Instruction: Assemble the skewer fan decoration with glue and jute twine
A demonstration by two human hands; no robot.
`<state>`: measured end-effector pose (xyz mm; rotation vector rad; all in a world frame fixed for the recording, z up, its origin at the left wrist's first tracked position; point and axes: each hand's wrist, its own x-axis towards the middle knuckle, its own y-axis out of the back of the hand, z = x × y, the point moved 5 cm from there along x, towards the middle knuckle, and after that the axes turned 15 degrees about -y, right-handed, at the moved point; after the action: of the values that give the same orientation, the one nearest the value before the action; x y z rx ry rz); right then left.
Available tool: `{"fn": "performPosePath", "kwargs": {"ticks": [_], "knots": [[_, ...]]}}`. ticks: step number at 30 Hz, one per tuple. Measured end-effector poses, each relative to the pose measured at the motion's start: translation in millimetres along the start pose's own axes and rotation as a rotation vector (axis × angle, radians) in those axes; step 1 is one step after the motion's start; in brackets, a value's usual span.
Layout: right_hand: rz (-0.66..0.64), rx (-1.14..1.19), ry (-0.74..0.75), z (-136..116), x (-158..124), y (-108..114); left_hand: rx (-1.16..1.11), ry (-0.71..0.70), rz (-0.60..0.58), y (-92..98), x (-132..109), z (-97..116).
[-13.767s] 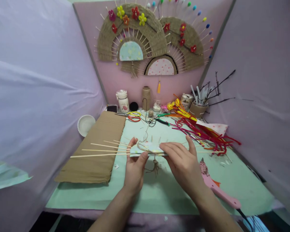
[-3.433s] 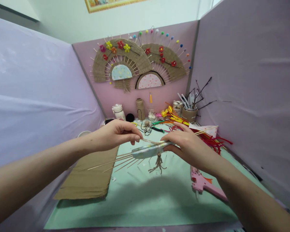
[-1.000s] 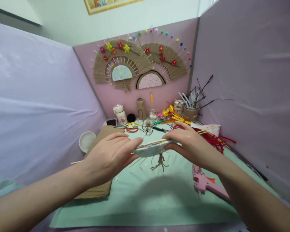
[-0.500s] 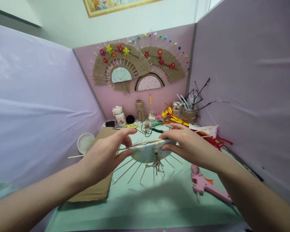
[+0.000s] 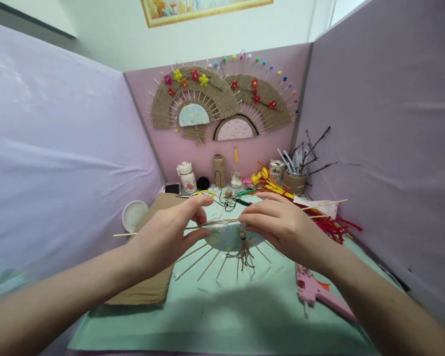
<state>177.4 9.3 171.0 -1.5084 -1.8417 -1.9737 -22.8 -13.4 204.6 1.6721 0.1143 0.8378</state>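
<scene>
Between my hands, above the table, is a half-round craft fan (image 5: 224, 238) covered in pale blue floral fabric. Thin wooden sticks fan out from its curved edge, and longer ones run sideways past both hands. From its straight upper edge hangs a twine tassel (image 5: 242, 249), right of the middle. My left hand (image 5: 174, 227) pinches the fan's left end between thumb and fingers. Bent over the right end, my right hand (image 5: 278, 220) has its fingertips on the straight edge near the tassel; its thumb is largely hidden.
A cardboard sheet (image 5: 141, 284) lies at left by a white fluted dish (image 5: 134, 216). At right is a pink glue gun (image 5: 324, 296). Behind stand a white jar (image 5: 186, 177), a twine spool (image 5: 218, 170), pliers, pipe cleaners (image 5: 278, 185) and a pot of twigs (image 5: 294, 181). Finished fans (image 5: 195, 101) hang on the back panel.
My right hand's fingers have shifted inward along the straight edge, toward the tassel. The left hand keeps its pinch. The whole view has shifted slightly.
</scene>
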Motion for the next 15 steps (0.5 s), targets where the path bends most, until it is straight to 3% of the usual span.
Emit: {"fn": "performPosePath", "kwargs": {"ticks": [15], "knots": [[-0.100, -0.135, 0.021, -9.3, 4.3, -6.0, -0.025, 0.003, 0.006, -1.9, -0.8, 1.8]]}}
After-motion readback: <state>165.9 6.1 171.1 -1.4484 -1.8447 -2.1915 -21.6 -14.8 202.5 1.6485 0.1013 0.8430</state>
